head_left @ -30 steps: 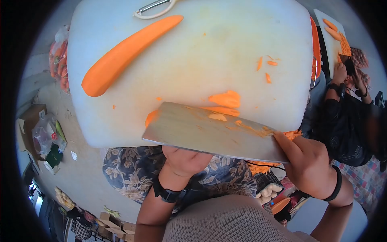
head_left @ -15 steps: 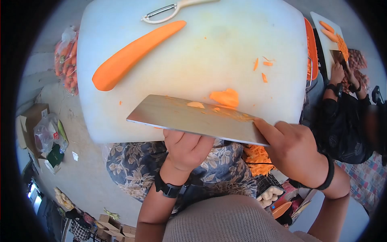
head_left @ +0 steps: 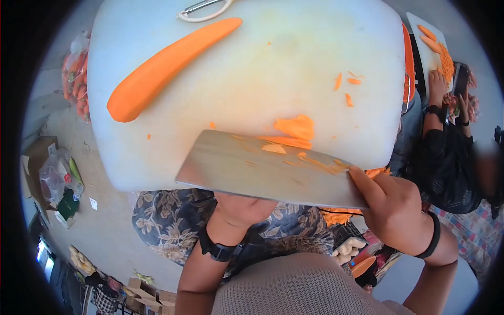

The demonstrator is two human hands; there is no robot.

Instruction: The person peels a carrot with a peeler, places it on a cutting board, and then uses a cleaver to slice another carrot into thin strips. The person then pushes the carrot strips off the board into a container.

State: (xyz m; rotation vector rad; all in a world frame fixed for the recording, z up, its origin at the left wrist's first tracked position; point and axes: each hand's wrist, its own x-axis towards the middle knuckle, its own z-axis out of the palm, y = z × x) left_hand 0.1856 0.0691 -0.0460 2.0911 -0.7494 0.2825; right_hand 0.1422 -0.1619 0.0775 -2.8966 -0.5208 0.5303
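Observation:
My right hand [head_left: 391, 210] grips a wide cleaver [head_left: 268, 170] near the right end of its blade, which lies nearly flat over the board's front edge with carrot bits stuck to it. My left hand [head_left: 244, 209] is under the blade's lower edge; its fingers are hidden. Orange carrot slices [head_left: 295, 127] lie just behind the blade on the white cutting board [head_left: 252, 89]. A peeled carrot [head_left: 173, 71] rests at the board's left, below a white peeler [head_left: 207, 11]. Small carrot slivers [head_left: 349, 100] are scattered at the right.
Shredded carrot [head_left: 341, 216] shows below the board's front edge. An orange container [head_left: 408, 63] stands against its right side. Further right, a co-worker's hands are by another board [head_left: 420, 47] with carrots. A bag of carrots [head_left: 76, 81] and a cardboard box [head_left: 37, 163] are at the left.
The cleaver and my right hand have moved slightly right and toward me, and the blade covers more of my left hand. More carrot shows behind the blade. The co-worker's hands have shifted.

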